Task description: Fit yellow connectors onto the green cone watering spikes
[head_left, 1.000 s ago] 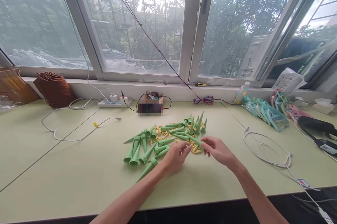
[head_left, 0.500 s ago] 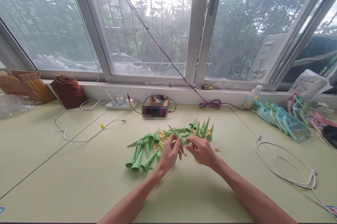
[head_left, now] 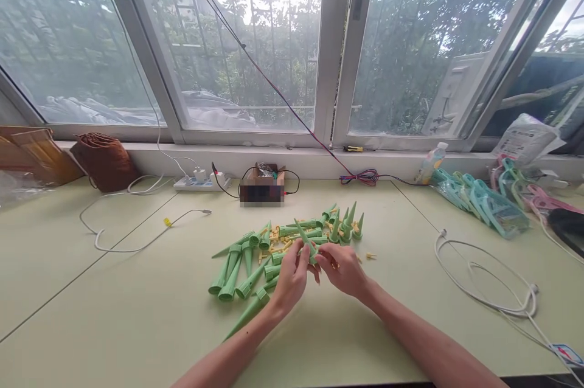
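My left hand is closed round a green plastic watering spike, its pointed end leaning up and to the left. At the wide, capped end, my right hand pinches with bent fingers; the fingers partly hide that end. Several more green spikes lie to the left of my hands, and another spike lies partly beneath my left forearm. Behind my hands, small yellow plastic fittings are scattered among the spikes. A few spikes stand point up beyond my right hand.
One loose yellow fitting lies right of the pile. White cables cross the left of the table, and a coiled cable lies at right. A power strip, small box and teal hangers line the back.
The view has shifted slightly. The held spike has turned more upright, and my right hand has come closer to my left. A spike now shows by my left forearm.
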